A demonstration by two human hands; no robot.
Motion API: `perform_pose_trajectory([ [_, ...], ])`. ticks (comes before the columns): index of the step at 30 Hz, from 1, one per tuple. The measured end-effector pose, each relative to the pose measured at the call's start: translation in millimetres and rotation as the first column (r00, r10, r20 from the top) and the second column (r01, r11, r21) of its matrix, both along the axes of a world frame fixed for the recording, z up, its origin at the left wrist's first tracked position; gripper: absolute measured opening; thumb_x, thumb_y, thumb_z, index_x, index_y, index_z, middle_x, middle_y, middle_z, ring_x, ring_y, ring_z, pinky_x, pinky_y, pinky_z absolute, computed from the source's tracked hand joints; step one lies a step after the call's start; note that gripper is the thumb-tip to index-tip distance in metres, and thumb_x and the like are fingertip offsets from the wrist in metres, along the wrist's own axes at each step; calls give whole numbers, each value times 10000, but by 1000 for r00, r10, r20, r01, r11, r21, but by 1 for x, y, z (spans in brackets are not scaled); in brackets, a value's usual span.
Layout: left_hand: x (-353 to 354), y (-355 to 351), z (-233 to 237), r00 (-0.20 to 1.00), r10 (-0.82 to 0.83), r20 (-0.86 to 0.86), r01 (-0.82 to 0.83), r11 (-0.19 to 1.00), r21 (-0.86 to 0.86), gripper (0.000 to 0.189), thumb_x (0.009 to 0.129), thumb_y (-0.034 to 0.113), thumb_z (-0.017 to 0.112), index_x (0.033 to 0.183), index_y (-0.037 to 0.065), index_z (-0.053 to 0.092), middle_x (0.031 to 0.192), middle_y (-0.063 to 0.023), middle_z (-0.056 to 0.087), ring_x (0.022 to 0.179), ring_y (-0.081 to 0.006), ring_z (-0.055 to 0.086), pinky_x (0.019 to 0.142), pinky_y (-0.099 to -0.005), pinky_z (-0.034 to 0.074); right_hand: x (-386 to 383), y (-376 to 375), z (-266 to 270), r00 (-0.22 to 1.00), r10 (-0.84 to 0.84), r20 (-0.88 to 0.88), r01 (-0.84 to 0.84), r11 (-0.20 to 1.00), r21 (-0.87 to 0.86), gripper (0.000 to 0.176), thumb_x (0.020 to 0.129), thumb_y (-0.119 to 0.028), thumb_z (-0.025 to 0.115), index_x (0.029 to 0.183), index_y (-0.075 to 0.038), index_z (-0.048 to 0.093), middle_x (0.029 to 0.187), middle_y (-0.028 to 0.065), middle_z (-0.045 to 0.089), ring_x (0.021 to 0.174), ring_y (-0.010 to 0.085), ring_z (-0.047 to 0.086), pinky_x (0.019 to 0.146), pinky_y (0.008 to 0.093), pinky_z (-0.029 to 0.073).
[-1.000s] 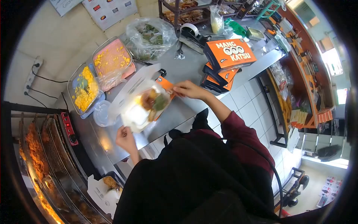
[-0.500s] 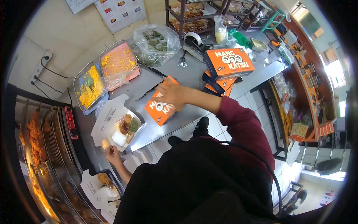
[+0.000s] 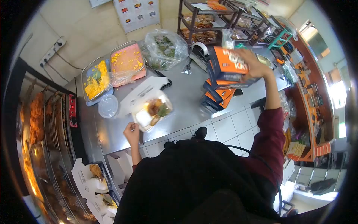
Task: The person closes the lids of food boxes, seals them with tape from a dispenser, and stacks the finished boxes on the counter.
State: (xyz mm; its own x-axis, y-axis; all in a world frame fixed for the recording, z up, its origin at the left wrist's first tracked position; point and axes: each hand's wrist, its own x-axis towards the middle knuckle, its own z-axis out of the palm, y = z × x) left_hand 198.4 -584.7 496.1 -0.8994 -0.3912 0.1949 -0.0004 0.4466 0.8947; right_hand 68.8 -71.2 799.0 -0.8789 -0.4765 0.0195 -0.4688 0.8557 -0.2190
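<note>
Steel counter: right hand grasped orange box above stack, level grip seemed wise; left hand at open box, couldn't tell hold.

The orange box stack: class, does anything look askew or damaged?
Yes, askew: beneath the right hand, the orange boxes sit at differing angles, corners jutting past one another instead of lining up. No clear damage shows.

A cream wall bearing a picture sheet and power strip rises behind the grey metal surface. White tiles cover the floor. Brown racks line the wall; bright windows glare at right, orange light at left.
</note>
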Motion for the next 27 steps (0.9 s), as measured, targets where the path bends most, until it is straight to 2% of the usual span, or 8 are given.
perform_pose_trajectory([
  [5,-2,36,27,989,147,17,-147,989,-20,401,698,104,763,1027,-16,569,849,-103,598,752,-165,567,693,-281,466,14,-7,-4,973,-232,16,223,950,220,1273,334,-415,869,1438,-296,246,1437,149,282,1332,402,257,1065,645,65],
  [9,-25,33,69,919,205,-338,-323,881,-344,632,635,121,803,1150,23,449,1165,-163,493,1073,-330,478,915,-416,400,35,-98,-11,915,25,-404,-195,902,-385,782,676,-170,770,1359,-110,394,1382,160,403,1299,333,355,1076,462,257],
  [13,-63,12,86,926,-100,-363,-70,901,-429,566,667,99,785,1140,15,485,1196,-145,496,1124,-309,471,991,-416,351,23,-217,-112,939,1,-345,-168,874,-456,540,789,0,558,1308,12,409,1354,224,368,1225,381,400,1013,421,348],
  [16,-89,-10,55,898,-339,-282,351,936,-7,503,777,131,712,1216,47,482,1266,-118,468,1162,-271,459,1025,-389,321,-19,-235,-202,937,-223,-270,124,932,-341,451,780,-46,616,1203,7,470,1316,237,414,1172,372,451,958,391,392],
  [20,-84,15,50,976,-216,-21,180,750,637,348,928,247,550,1236,94,497,1284,-91,476,1215,-236,418,1057,-348,278,-33,-235,-255,989,-45,142,143,546,-825,314,858,-194,606,1086,-18,480,1148,161,546,1036,220,524,885,321,406],
  [23,-86,61,57,967,-105,-234,245,649,720,432,968,365,450,1279,65,461,1289,-85,467,1233,-197,390,1062,-326,260,-3,-270,-256,901,-99,422,430,85,-899,300,934,-287,530,1077,-29,474,1077,102,570,1005,142,512,869,296,400],
  [26,-88,76,79,955,1,-297,282,311,908,408,967,338,466,1245,40,498,1151,-74,550,1107,-133,485,962,-267,350,-10,-285,-280,943,8,332,329,-162,-930,321,960,-258,488,1163,-10,488,1070,91,567,1011,153,516,887,305,407],
  [27,-89,68,74,973,-71,-221,227,485,844,373,961,325,487,1189,35,535,1089,-60,574,1031,-139,516,907,-273,384,-10,-282,-281,927,69,368,374,-164,-913,318,953,-242,505,1163,-3,507,1065,96,580,1000,154,527,879,303,415],
])
